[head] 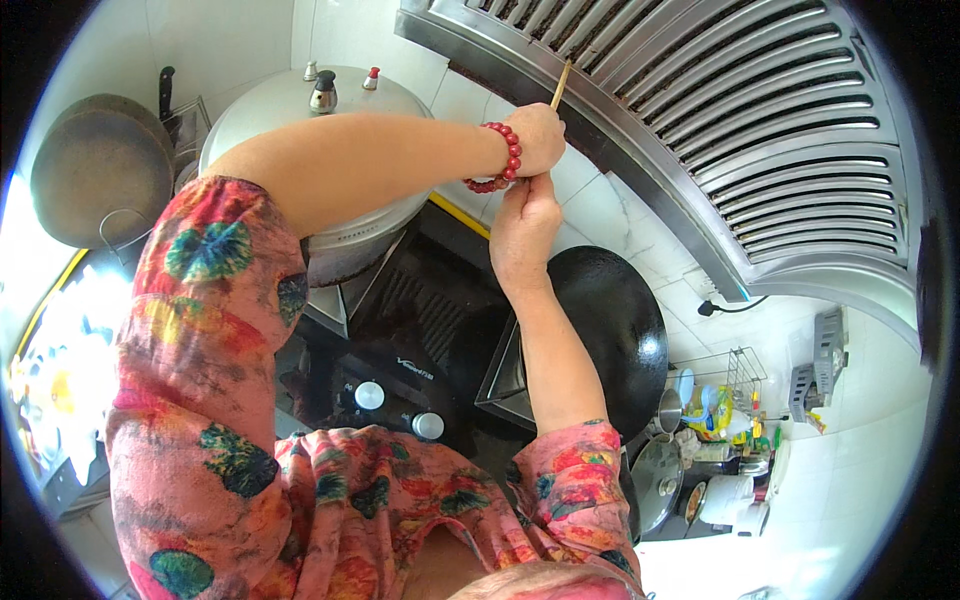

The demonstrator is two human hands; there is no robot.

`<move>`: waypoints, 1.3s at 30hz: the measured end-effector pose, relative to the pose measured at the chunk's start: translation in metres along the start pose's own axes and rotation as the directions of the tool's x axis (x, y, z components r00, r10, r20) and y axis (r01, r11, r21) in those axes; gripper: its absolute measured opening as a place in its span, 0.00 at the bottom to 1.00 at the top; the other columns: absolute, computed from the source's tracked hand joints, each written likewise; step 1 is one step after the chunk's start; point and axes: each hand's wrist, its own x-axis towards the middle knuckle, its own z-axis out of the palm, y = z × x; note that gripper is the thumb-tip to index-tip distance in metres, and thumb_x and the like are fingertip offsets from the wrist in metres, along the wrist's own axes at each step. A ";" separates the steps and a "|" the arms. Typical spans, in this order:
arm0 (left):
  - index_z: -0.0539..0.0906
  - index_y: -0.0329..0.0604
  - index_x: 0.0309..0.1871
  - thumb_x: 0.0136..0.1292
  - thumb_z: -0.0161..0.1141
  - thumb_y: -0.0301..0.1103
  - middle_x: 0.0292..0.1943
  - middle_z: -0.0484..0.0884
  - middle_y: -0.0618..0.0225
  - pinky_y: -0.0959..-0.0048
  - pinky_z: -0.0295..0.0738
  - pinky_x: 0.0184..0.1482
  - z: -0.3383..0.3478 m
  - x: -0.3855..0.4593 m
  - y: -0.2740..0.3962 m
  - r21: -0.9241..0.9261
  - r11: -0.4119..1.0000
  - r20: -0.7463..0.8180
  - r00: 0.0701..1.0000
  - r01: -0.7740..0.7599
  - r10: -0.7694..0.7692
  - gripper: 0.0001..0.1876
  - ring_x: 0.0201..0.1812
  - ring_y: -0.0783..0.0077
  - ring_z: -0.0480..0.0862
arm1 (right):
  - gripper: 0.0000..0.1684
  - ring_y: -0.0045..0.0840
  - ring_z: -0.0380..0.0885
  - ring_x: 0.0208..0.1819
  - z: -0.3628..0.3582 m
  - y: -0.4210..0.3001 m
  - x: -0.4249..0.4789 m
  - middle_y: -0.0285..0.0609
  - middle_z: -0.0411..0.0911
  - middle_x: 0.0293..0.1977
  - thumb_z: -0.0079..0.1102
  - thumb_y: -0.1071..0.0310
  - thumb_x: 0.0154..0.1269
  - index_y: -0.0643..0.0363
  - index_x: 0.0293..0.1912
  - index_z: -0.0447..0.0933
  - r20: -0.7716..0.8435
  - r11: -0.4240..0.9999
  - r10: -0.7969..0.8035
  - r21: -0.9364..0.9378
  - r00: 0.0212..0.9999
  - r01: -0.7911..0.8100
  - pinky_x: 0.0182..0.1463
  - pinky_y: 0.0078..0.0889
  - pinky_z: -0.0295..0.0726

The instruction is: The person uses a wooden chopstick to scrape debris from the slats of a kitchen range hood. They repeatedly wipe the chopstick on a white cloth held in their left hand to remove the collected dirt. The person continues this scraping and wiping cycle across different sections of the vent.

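My left hand (534, 139), with a red bead bracelet at its wrist, is closed around a thin wooden stick (561, 86). The stick's far end meets the slotted underside of a metal range hood (720, 90), near its front rim. Just below, my right hand (527, 232) reaches up with its fingertips against the underside of the left hand. Whether those fingers also grip the stick's lower end is hidden. Both arms are raised over a black gas cooktop (405, 337). A black wok (622, 330) sits on the right burner, partly behind my right forearm.
A large lidded metal pot (262, 101) stands on the left burner, partly behind my left arm. Round pans (101, 180) hang at the left wall. On the right are a glass-lidded pot (658, 480), a wire rack (739, 367), several bottles and a black plug (706, 307) with its cord.
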 end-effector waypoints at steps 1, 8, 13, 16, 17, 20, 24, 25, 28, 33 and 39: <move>0.78 0.31 0.28 0.60 0.46 0.32 0.25 0.79 0.46 0.58 0.77 0.35 -0.001 0.001 0.000 -0.017 1.000 -0.033 0.999 0.014 -0.014 0.13 0.31 0.48 0.81 | 0.07 0.25 0.75 0.27 0.002 0.003 0.002 0.50 0.75 0.25 0.43 0.79 0.64 0.70 0.40 0.70 -0.051 0.993 -0.091 0.066 0.995 0.094 0.33 0.27 0.72; 0.76 0.27 0.27 0.64 0.44 0.34 0.25 0.78 0.43 0.58 0.77 0.36 -0.027 0.017 0.008 -0.371 0.920 -0.177 0.962 0.128 -0.206 0.18 0.32 0.45 0.80 | 0.06 0.30 0.75 0.26 -0.008 -0.002 0.024 0.52 0.75 0.26 0.44 0.80 0.63 0.69 0.39 0.70 -0.126 0.969 -0.243 0.003 0.962 0.246 0.31 0.28 0.72; 0.77 0.30 0.32 0.65 0.43 0.33 0.27 0.79 0.46 0.59 0.77 0.35 -0.033 -0.011 0.027 -0.634 0.746 -0.033 0.957 0.203 -0.289 0.15 0.31 0.50 0.81 | 0.23 0.48 0.79 0.35 -0.019 -0.003 -0.001 0.59 0.77 0.34 0.44 0.83 0.59 0.70 0.56 0.59 -0.046 0.957 -0.288 -0.052 0.957 0.285 0.34 0.37 0.78; 0.77 0.28 0.33 0.66 0.43 0.35 0.28 0.79 0.45 0.58 0.76 0.36 -0.032 -0.024 0.038 -0.791 0.545 0.094 0.935 0.279 -0.341 0.17 0.33 0.46 0.81 | 0.26 0.47 0.80 0.34 -0.028 0.000 -0.015 0.59 0.77 0.35 0.45 0.81 0.60 0.72 0.58 0.57 -0.008 0.956 -0.281 -0.084 0.960 0.280 0.33 0.38 0.79; 0.77 0.28 0.33 0.67 0.44 0.36 0.27 0.79 0.45 0.58 0.76 0.36 -0.027 -0.027 0.039 -0.806 0.531 0.083 0.937 0.264 -0.340 0.18 0.33 0.46 0.81 | 0.25 0.47 0.80 0.34 -0.030 0.002 -0.019 0.59 0.77 0.34 0.46 0.80 0.61 0.72 0.58 0.58 0.002 0.957 -0.278 -0.086 0.960 0.277 0.33 0.38 0.79; 0.73 0.30 0.33 0.68 0.44 0.39 0.26 0.78 0.51 0.63 0.75 0.33 -0.023 -0.033 0.047 -0.881 0.401 0.101 0.927 0.252 -0.362 0.18 0.31 0.55 0.80 | 0.23 0.47 0.80 0.33 -0.038 0.005 -0.025 0.59 0.77 0.33 0.47 0.78 0.62 0.72 0.57 0.60 0.012 0.957 -0.274 -0.099 0.962 0.274 0.32 0.37 0.79; 0.70 0.33 0.33 0.71 0.42 0.40 0.25 0.76 0.63 0.72 0.76 0.30 -0.045 -0.055 0.062 -0.902 0.358 0.128 0.941 0.242 -0.314 0.17 0.28 0.74 0.78 | 0.21 0.48 0.80 0.33 -0.049 -0.004 -0.033 0.60 0.77 0.32 0.48 0.76 0.63 0.73 0.55 0.62 0.016 0.947 -0.321 -0.009 0.947 0.321 0.33 0.36 0.79; 0.71 0.34 0.34 0.71 0.42 0.41 0.26 0.76 0.64 0.71 0.76 0.30 -0.049 -0.061 0.066 -0.904 0.357 0.132 0.948 0.236 -0.291 0.17 0.28 0.73 0.77 | 0.22 0.46 0.80 0.36 -0.053 -0.002 -0.036 0.61 0.77 0.35 0.47 0.77 0.62 0.73 0.56 0.62 0.020 0.951 -0.309 -0.019 0.951 0.309 0.36 0.34 0.80; 0.73 0.35 0.38 0.71 0.42 0.42 0.27 0.77 0.64 0.73 0.77 0.33 -0.058 -0.075 0.074 -0.905 0.359 0.152 0.962 0.227 -0.225 0.17 0.30 0.74 0.78 | 0.22 0.43 0.81 0.38 -0.065 -0.002 -0.046 0.61 0.77 0.38 0.48 0.77 0.62 0.74 0.56 0.62 0.041 0.951 -0.308 0.030 0.950 0.307 0.39 0.32 0.79; 0.73 0.36 0.45 0.72 0.39 0.45 0.32 0.77 0.64 0.75 0.78 0.35 -0.086 -0.105 0.085 -0.921 0.304 0.206 0.966 0.246 -0.158 0.19 0.35 0.75 0.80 | 0.20 0.26 0.78 0.39 -0.089 -0.014 -0.062 0.50 0.77 0.40 0.46 0.79 0.64 0.70 0.56 0.65 0.117 0.975 -0.183 0.150 0.976 0.165 0.45 0.24 0.76; 0.72 0.39 0.51 0.71 0.39 0.51 0.36 0.78 0.66 0.79 0.77 0.32 -0.115 -0.148 0.105 -0.948 0.196 0.224 0.962 0.252 -0.156 0.23 0.35 0.77 0.79 | 0.16 0.13 0.70 0.32 -0.105 -0.044 -0.081 0.39 0.75 0.36 0.45 0.71 0.69 0.70 0.53 0.67 0.152 0.946 -0.293 0.190 0.944 0.263 0.38 0.16 0.70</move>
